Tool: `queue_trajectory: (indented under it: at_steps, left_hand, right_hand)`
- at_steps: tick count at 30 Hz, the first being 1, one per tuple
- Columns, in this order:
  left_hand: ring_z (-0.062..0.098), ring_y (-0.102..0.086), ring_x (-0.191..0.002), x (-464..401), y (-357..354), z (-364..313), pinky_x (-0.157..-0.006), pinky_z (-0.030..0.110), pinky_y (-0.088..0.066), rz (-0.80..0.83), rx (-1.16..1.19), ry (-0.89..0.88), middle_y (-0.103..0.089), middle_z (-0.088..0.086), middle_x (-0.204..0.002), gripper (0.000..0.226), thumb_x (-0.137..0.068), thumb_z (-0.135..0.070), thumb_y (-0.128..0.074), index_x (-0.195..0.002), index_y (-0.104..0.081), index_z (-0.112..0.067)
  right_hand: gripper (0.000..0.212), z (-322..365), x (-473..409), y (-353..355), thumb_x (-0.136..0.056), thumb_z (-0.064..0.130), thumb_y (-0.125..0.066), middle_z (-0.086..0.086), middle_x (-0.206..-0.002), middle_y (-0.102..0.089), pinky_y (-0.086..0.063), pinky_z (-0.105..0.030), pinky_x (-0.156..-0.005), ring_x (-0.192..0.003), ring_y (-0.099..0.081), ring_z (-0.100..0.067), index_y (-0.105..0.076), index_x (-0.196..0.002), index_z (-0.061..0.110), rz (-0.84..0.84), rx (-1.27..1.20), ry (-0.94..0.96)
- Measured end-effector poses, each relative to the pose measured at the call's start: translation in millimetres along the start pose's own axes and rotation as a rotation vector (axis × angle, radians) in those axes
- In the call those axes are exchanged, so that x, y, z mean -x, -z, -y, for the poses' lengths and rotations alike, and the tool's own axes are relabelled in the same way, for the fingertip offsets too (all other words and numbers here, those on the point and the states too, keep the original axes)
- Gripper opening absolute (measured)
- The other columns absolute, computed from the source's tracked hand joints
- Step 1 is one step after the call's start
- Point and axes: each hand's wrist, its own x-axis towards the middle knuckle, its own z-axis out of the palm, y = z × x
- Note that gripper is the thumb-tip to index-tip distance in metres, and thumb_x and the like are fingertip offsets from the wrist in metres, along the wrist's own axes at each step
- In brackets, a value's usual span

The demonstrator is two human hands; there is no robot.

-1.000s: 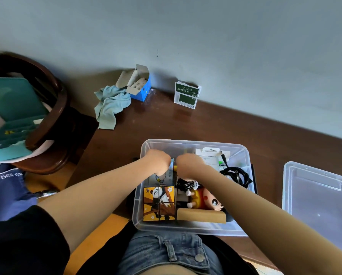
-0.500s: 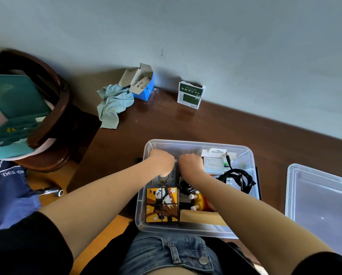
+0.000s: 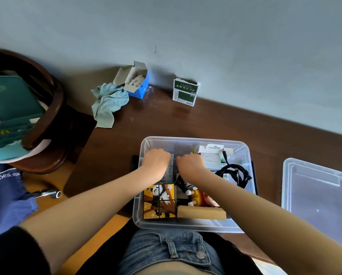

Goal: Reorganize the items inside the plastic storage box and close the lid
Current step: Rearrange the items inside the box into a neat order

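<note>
A clear plastic storage box [image 3: 194,139] sits at the near edge of the brown table. Its lid [image 3: 317,195] lies separately to the right. Both hands are inside the box's far-left part, knuckles up and fingers curled. My left hand [image 3: 156,160] and my right hand [image 3: 190,164] grip a thin grey-blue flat item [image 3: 172,165] standing upright between them; the fingertips are hidden. In the box lie a panda picture cube [image 3: 159,201], a wooden block [image 3: 201,213], a doll figure [image 3: 198,197], a coiled black cable [image 3: 233,174] and a white packet [image 3: 211,157].
At the wall stand an open blue carton [image 3: 139,84], a crumpled light-blue cloth [image 3: 108,102] and a green-and-white box [image 3: 186,91]. A dark wooden chair [image 3: 53,116] holding a teal folder [image 3: 9,108] is on the left. A metal tool [image 3: 49,193] lies on the floor.
Both hands have moved a little toward the far side of the box, still close together on the flat item. The box's other contents have not moved.
</note>
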Motion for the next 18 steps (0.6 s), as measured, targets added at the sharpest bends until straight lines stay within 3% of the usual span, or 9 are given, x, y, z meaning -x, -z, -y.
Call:
queue_trajectory:
  at_steps: [3,6,9,11,13,16,18]
  left_hand:
    - [0.026,-0.062,-0.096,15,-9,1,-0.065,0.029,-0.04,-0.022,0.086,-0.024,-0.06,0.012,-0.109,0.027,-0.092,0.001,-0.046,-0.117,-0.057,-0.001]
    - [0.028,-0.06,-0.099,22,-10,0,-0.067,0.03,-0.042,0.11,0.178,-0.134,-0.058,0.014,-0.114,0.035,-0.092,0.0,-0.045,-0.126,-0.05,-0.003]
    - [0.027,-0.06,-0.092,18,-2,-1,-0.065,0.027,-0.04,0.259,0.173,-0.184,-0.061,0.015,-0.108,0.03,-0.092,0.0,-0.044,-0.119,-0.055,0.0]
    - [0.022,-0.053,-0.07,16,2,-1,-0.056,0.024,-0.036,0.343,0.146,-0.21,-0.06,0.013,-0.087,0.026,-0.093,0.0,-0.043,-0.113,-0.059,0.003]
    - [0.014,-0.036,-0.053,16,3,0,-0.045,0.02,-0.028,0.378,0.164,-0.204,-0.043,0.006,-0.065,0.026,-0.093,0.001,-0.042,-0.11,-0.061,0.005]
    - [0.013,-0.033,-0.053,19,3,1,-0.042,0.02,-0.026,0.366,0.229,-0.195,-0.037,0.003,-0.065,0.027,-0.094,0.0,-0.04,-0.112,-0.06,0.003]
    - [0.015,-0.048,-0.063,22,1,2,-0.05,0.018,-0.032,0.281,0.363,-0.16,-0.05,0.006,-0.077,0.025,-0.096,-0.006,-0.04,-0.111,-0.059,0.001]
  right_hand:
    - [0.028,2,3,-1,-0.09,0.008,-0.055,-0.003,-0.106,-0.063,-0.041,-0.026,-0.066,-0.095,-0.061,-0.021,-0.055,-0.118,0.011,-0.017,-0.001,0.001]
    - [0.028,2,4,0,-0.091,0.008,-0.054,-0.004,-0.106,-0.063,-0.041,-0.025,-0.066,-0.095,-0.061,-0.021,-0.055,-0.118,0.01,-0.024,-0.029,-0.003]
    - [0.032,1,5,0,-0.091,0.006,-0.055,-0.007,-0.112,-0.061,-0.045,-0.027,-0.072,-0.101,-0.06,-0.023,-0.051,-0.122,0.008,-0.011,-0.095,-0.016]
    - [0.036,1,5,0,-0.089,0.005,-0.057,-0.009,-0.115,-0.06,-0.048,-0.028,-0.076,-0.103,-0.06,-0.024,-0.049,-0.124,0.006,-0.004,-0.123,-0.029]
    - [0.039,2,4,0,-0.089,0.005,-0.057,-0.01,-0.118,-0.059,-0.05,-0.028,-0.079,-0.105,-0.06,-0.024,-0.047,-0.126,0.005,0.01,-0.139,-0.05]
    - [0.042,3,5,-1,-0.089,0.006,-0.057,-0.011,-0.124,-0.055,-0.05,-0.029,-0.082,-0.11,-0.058,-0.025,-0.045,-0.13,0.004,0.031,-0.196,-0.074]
    - [0.045,4,10,1,-0.089,0.005,-0.057,-0.012,-0.127,-0.05,-0.049,-0.031,-0.085,-0.113,-0.056,-0.027,-0.041,-0.132,0.004,0.011,-0.247,-0.065]
